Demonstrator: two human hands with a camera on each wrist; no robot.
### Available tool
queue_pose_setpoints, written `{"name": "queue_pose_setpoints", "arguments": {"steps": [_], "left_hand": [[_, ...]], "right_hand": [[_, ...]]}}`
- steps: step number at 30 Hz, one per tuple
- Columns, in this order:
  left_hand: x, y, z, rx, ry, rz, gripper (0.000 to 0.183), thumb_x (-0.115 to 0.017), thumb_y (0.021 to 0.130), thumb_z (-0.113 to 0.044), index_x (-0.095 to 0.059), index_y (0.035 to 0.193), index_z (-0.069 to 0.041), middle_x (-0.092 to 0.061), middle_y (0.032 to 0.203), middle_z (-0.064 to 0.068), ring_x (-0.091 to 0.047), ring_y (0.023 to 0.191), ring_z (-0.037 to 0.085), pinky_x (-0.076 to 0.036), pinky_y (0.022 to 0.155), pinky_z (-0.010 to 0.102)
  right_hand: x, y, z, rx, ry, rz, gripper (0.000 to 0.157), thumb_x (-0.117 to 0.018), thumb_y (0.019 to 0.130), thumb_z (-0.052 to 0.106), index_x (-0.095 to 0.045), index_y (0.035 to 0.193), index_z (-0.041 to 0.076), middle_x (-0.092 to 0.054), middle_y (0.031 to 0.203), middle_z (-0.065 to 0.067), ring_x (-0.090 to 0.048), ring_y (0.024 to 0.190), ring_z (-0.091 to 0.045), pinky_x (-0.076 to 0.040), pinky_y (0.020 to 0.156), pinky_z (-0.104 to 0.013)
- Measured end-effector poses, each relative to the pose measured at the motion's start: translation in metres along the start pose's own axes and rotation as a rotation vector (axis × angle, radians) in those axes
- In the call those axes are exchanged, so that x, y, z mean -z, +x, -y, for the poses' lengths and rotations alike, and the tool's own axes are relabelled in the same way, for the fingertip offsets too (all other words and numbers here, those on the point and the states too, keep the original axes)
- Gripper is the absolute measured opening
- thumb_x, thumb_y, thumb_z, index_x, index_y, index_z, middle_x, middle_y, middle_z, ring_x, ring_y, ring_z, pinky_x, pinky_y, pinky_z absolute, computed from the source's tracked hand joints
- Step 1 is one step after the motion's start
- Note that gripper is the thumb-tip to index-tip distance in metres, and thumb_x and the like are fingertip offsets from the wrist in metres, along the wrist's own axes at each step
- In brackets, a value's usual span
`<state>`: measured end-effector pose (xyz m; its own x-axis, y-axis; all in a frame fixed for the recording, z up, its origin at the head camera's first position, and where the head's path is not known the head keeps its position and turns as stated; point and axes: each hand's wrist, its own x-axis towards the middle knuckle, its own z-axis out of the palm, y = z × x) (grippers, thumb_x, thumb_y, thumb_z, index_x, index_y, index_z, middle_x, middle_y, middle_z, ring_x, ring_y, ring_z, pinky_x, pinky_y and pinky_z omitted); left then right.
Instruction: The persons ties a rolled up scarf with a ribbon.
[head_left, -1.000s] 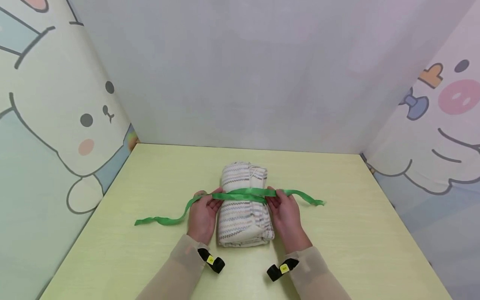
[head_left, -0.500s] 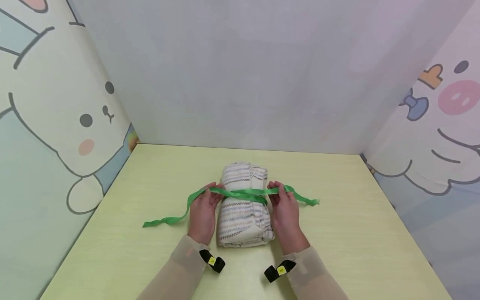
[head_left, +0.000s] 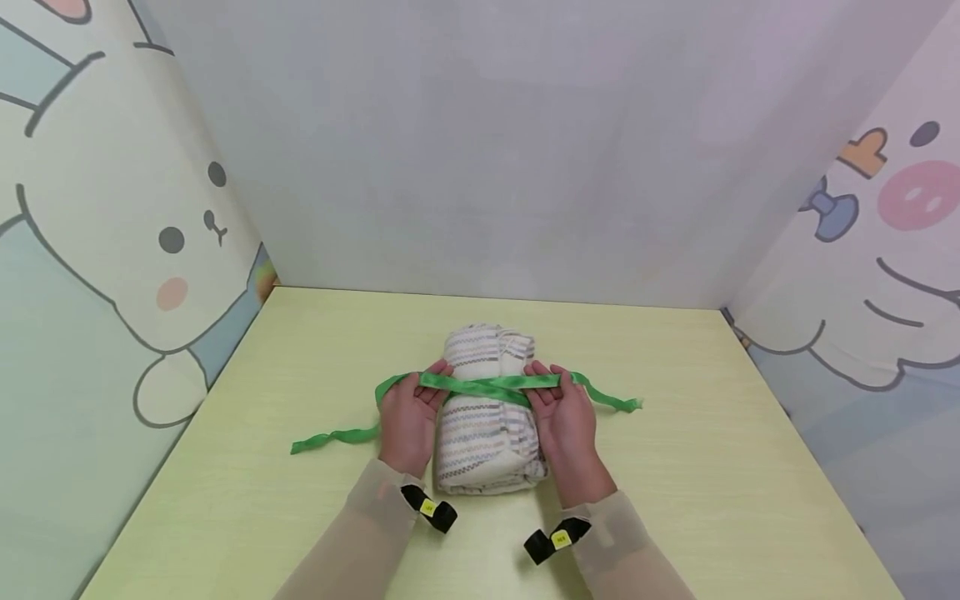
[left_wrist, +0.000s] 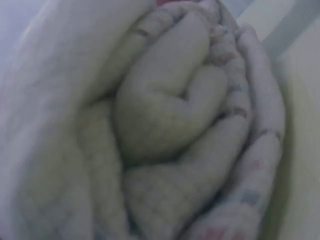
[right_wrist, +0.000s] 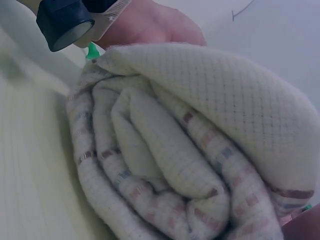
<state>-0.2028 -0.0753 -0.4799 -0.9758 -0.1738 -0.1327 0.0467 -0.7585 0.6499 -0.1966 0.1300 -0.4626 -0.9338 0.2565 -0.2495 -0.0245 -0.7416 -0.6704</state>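
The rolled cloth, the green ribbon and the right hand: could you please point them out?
Rolled cloth (head_left: 471, 442), head view: its striped upper surface.
Green ribbon (head_left: 495, 388), head view: its middle, where strands cross.
Right hand (head_left: 567, 419), head view: middle of the hand.

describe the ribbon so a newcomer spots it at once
On the pale yellow table lies a rolled, striped whitish cloth. The ribbon crosses over its middle, loose ends trailing past both sides; unlike the cloth, it is plain bright green.

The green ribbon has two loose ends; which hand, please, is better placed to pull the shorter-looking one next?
The right hand, probably: it pinches the green ribbon near that shorter end, while the left hand is across the rolled cloth.
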Motion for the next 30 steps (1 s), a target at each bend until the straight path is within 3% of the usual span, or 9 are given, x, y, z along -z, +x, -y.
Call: {"name": "queue_pose_setpoints", "arguments": {"steps": [9, 14, 20, 25, 30], "left_hand": [[0.007, 0.003, 0.000, 0.105, -0.142, -0.051, 0.026, -0.036, 0.113, -0.013, -0.045, 0.135, -0.002, -0.071, 0.118, 0.021, -0.069, 0.115, 0.031, -0.056, 0.096, 0.041], [0.012, 0.004, -0.004, 0.165, -0.256, -0.052, 0.032, -0.039, 0.114, -0.027, -0.052, 0.129, -0.002, -0.069, 0.121, 0.018, -0.062, 0.126, 0.032, -0.051, 0.104, 0.040], [0.017, 0.006, -0.008, 0.200, -0.433, -0.085, 0.028, -0.039, 0.114, -0.023, -0.051, 0.130, -0.003, -0.064, 0.129, 0.020, -0.052, 0.137, 0.034, -0.047, 0.109, 0.042], [0.014, 0.002, -0.007, 0.222, -0.453, -0.053, 0.030, -0.037, 0.114, -0.023, -0.049, 0.132, -0.003, -0.063, 0.131, 0.021, -0.050, 0.139, 0.034, -0.045, 0.110, 0.044], [0.011, 0.000, -0.007, 0.225, -0.437, -0.039, 0.036, -0.030, 0.114, -0.030, -0.047, 0.133, -0.003, -0.064, 0.128, 0.019, -0.056, 0.132, 0.032, -0.045, 0.110, 0.043]], "right_hand": [[-0.001, 0.000, -0.002, -0.024, 0.052, -0.020, 0.027, -0.033, 0.114, 0.023, -0.041, 0.128, 0.001, -0.068, 0.120, -0.022, -0.066, 0.119, -0.034, -0.051, 0.103, -0.044], [0.000, 0.000, -0.003, -0.029, 0.065, -0.023, 0.026, -0.032, 0.114, 0.023, -0.042, 0.125, 0.002, -0.067, 0.121, -0.022, -0.066, 0.119, -0.034, -0.050, 0.104, -0.044], [0.000, 0.000, -0.002, -0.047, 0.059, -0.017, 0.035, -0.029, 0.115, 0.024, -0.039, 0.137, -0.001, -0.061, 0.132, -0.024, -0.063, 0.124, -0.034, -0.050, 0.105, -0.042], [0.000, 0.001, 0.001, -0.071, 0.086, -0.026, 0.035, -0.027, 0.115, 0.025, -0.040, 0.137, 0.000, -0.056, 0.139, -0.025, -0.059, 0.129, -0.035, -0.049, 0.106, -0.042], [0.000, 0.001, 0.004, -0.096, 0.130, -0.038, 0.031, -0.028, 0.115, 0.027, -0.043, 0.129, 0.004, -0.055, 0.137, -0.023, -0.053, 0.135, -0.036, -0.046, 0.109, -0.044]]}}
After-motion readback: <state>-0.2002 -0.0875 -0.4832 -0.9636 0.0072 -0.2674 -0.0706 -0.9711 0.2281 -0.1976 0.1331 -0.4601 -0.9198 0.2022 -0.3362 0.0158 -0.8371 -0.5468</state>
